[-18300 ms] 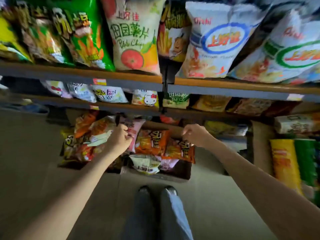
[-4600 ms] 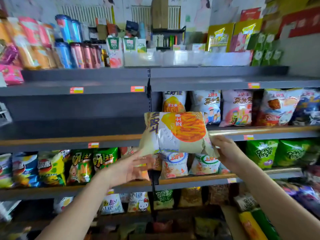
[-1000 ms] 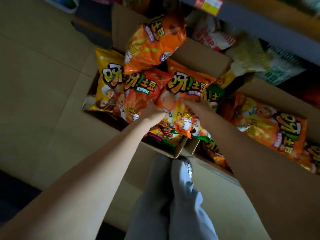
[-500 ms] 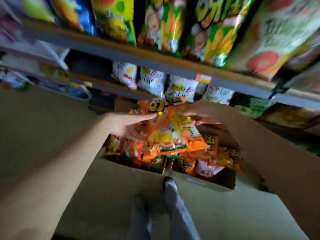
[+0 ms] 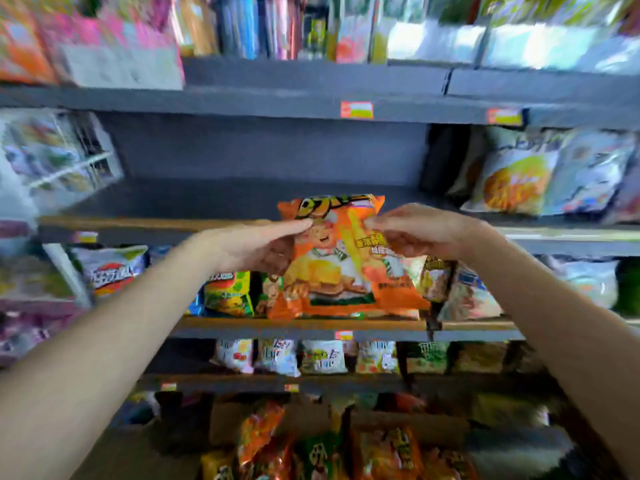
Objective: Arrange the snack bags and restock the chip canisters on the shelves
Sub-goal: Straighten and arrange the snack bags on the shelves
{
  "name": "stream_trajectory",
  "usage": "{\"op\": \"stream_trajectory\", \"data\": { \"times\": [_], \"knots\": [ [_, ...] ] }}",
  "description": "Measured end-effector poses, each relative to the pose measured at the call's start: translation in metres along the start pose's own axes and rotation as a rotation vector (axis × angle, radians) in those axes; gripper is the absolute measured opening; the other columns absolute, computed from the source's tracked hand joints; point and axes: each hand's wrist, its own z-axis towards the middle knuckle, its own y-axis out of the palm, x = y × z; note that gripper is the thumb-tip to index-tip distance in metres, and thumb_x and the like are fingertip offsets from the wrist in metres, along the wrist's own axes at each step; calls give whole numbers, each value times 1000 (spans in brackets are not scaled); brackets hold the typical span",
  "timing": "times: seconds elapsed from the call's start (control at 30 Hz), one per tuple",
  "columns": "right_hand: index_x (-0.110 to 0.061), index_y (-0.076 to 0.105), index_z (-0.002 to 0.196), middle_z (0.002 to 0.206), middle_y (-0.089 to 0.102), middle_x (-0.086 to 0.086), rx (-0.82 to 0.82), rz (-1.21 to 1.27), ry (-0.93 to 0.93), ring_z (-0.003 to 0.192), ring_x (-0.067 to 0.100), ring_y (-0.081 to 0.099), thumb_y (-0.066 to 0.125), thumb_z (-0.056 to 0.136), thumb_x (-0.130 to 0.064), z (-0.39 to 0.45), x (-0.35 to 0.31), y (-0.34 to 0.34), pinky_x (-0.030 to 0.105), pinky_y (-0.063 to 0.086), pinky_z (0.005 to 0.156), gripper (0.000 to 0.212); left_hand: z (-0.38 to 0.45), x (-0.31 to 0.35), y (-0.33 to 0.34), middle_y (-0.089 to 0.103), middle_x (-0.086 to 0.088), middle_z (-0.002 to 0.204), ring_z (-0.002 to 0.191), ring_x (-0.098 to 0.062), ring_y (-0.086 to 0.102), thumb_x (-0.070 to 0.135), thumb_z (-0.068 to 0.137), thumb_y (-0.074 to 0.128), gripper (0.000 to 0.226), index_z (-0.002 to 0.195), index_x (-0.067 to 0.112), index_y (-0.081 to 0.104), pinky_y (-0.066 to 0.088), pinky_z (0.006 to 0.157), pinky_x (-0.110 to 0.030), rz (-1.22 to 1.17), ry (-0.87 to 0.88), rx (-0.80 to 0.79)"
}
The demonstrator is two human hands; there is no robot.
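An orange snack bag [image 5: 339,268] with a cartoon figure hangs upright between both hands, in front of a grey shelf [image 5: 145,223]. My left hand [image 5: 256,249] holds the bag's left side, thumb on the front near the top. My right hand [image 5: 419,232] pinches its upper right part. The bag's top edge reaches the height of that shelf's front lip. The shelf board behind it is bare on the left; pale snack bags [image 5: 516,178] stand on its right part. The view is motion-blurred.
Canisters [image 5: 249,26] and cartons line the top shelf. Green and white snack bags [image 5: 228,292] fill the shelf below the hands, small packets [image 5: 322,356] the one under it. A cardboard box [image 5: 408,424] of orange bags sits on the floor. A wire rack [image 5: 59,161] hangs at left.
Both hands have lifted the orange bag out of the floor box up to the middle shelf. The view has swung from the floor up to the shelves.
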Motion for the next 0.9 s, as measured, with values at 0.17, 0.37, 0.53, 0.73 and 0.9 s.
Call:
{"op": "stream_trajectory", "data": {
  "times": [0.17, 0.37, 0.53, 0.73, 0.9],
  "knots": [
    [-16, 56, 75, 57, 43, 3, 349, 152, -56, 28, 0, 31, 58, 91, -18, 8, 15, -35, 11, 14, 34, 16, 26, 34, 29, 60, 1, 68, 52, -7, 57, 33, 88, 60, 12, 88, 21, 62, 47, 52, -17, -5, 92, -73],
    [-10, 58, 103, 53, 49, 5, 597, 163, -97, 34, 12, 46, 51, 95, -10, 42, 30, -77, 20, 34, 39, 11, 95, 64, 76, 56, -6, 75, 54, -11, 45, 37, 90, 58, 19, 100, 21, 56, 43, 55, -23, 105, 161, 99],
    [-3, 56, 118, 62, 53, 8, 642, 204, -56, 30, 6, 50, 47, 95, -5, 93, 62, -127, 17, 37, 33, 25, 172, 75, 103, 46, 2, 62, 58, -9, 43, 37, 93, 54, 22, 106, 20, 55, 42, 58, -21, 108, 200, 168],
    [-3, 54, 122, 46, 54, 5, 621, 184, -41, 29, 9, 50, 40, 92, 3, 160, 81, -178, 18, 41, 34, 34, 257, 90, 114, 47, 3, 74, 58, -6, 38, 41, 94, 49, 34, 121, 21, 46, 37, 54, -19, 104, 108, 234],
    [-11, 56, 87, 61, 55, 8, 550, 213, -39, 40, 19, 58, 39, 89, 5, 206, 100, -192, 35, 56, 52, 23, 318, 82, 118, 47, 2, 67, 49, -3, 41, 35, 97, 46, 44, 136, 16, 39, 36, 47, -15, 176, 88, 277]
  ]
}}
